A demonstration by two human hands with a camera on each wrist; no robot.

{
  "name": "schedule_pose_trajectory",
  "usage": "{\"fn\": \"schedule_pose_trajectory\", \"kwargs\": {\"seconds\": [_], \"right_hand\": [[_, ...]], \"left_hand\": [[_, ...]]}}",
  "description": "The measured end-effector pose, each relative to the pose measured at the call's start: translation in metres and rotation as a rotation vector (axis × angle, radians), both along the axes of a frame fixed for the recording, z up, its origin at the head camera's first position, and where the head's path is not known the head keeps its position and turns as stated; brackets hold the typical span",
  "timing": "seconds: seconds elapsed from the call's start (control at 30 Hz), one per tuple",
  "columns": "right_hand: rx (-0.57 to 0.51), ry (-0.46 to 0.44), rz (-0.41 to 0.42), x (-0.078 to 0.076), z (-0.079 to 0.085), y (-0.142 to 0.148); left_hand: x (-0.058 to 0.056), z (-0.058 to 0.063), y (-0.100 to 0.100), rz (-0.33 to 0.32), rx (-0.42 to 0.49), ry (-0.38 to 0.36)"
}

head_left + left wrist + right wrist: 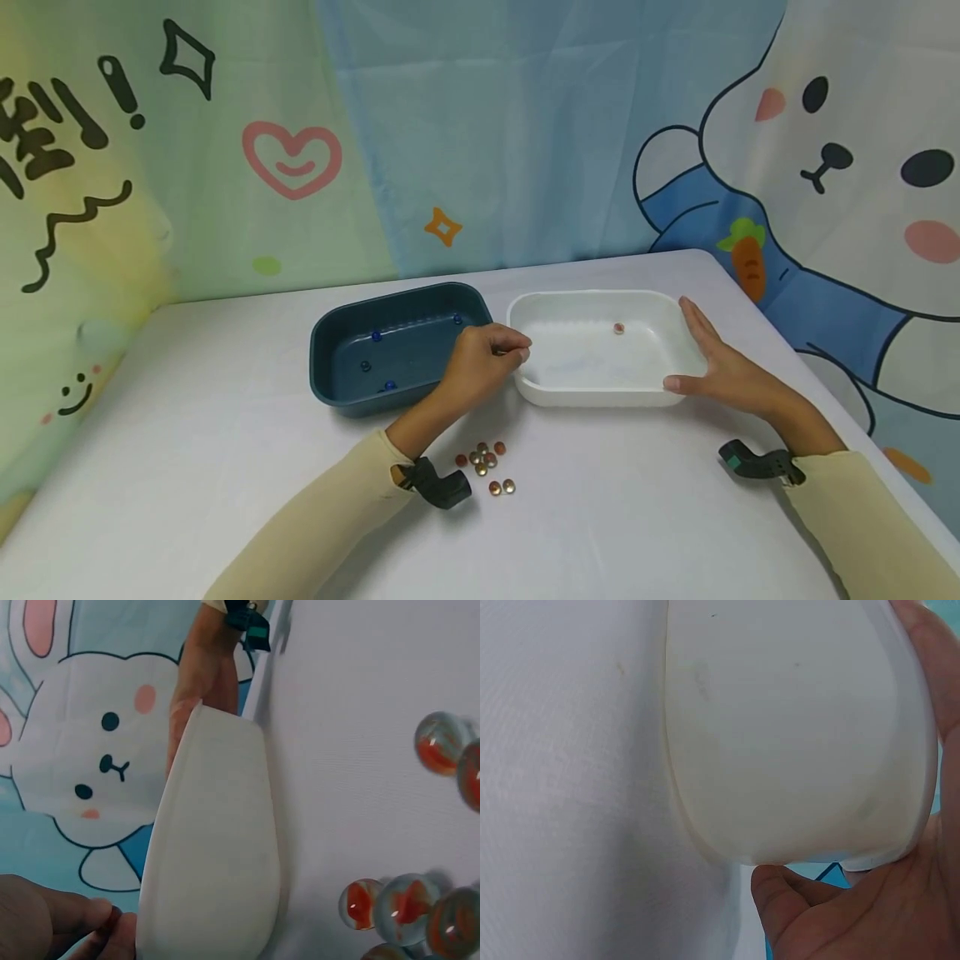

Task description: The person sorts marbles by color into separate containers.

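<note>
My left hand [483, 358] is at the left rim of a white rectangular basin [573, 362]. Its thumb and fingertips pinch a small dark reddish marble [113, 916], mostly hidden by the fingers. Inside the basin lies one reddish marble [618, 328]. Against the basin's right end rests my right hand [723, 375], thumb at the near corner and straight fingers along the far side. Several marbles with orange-red swirls [409, 898] are grouped on the table in front of the basin, near the left wrist.
A dark blue-green basin [360, 406] stands left of the white one, behind the left forearm, with several blue marbles [377, 336] in it. Both basins sit on a white-covered table [187, 433]. A printed cloth [487, 150] hangs behind the table.
</note>
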State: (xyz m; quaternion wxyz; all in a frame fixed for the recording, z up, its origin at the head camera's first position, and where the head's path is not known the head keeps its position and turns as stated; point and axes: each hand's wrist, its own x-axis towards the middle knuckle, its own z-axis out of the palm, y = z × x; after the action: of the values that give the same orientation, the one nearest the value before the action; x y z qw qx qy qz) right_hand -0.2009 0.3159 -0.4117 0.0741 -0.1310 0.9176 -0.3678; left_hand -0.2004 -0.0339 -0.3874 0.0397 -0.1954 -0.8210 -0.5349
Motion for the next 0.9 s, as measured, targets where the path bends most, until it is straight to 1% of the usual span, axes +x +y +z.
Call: {"fn": "schedule_pose_trajectory", "kwargs": {"seconds": [0.13,0.3,0.43,0.57,0.8,0.9], "right_hand": [[0.001,0.003,0.003,-0.001,-0.001,0.000],[0.005,0.005,-0.001,0.000,-0.001,0.000],[0.006,0.003,-0.003,0.000,-0.001,0.000],[0.011,0.003,-0.001,0.000,0.000,0.001],[0.012,0.001,0.001,-0.002,0.000,0.002],[0.011,-0.007,0.000,-0.002,-0.001,0.002]], "left_hand": [[-0.005,0.001,0.001,0.000,-0.008,-0.004],[-0.010,0.002,0.002,0.006,-0.029,-0.022],[-0.014,0.003,0.004,0.016,-0.029,-0.045],[-0.020,0.005,0.005,0.029,-0.026,-0.079],[-0.033,0.010,0.007,0.045,-0.052,-0.152],[-0.037,0.012,0.007,0.049,-0.062,-0.181]]}}
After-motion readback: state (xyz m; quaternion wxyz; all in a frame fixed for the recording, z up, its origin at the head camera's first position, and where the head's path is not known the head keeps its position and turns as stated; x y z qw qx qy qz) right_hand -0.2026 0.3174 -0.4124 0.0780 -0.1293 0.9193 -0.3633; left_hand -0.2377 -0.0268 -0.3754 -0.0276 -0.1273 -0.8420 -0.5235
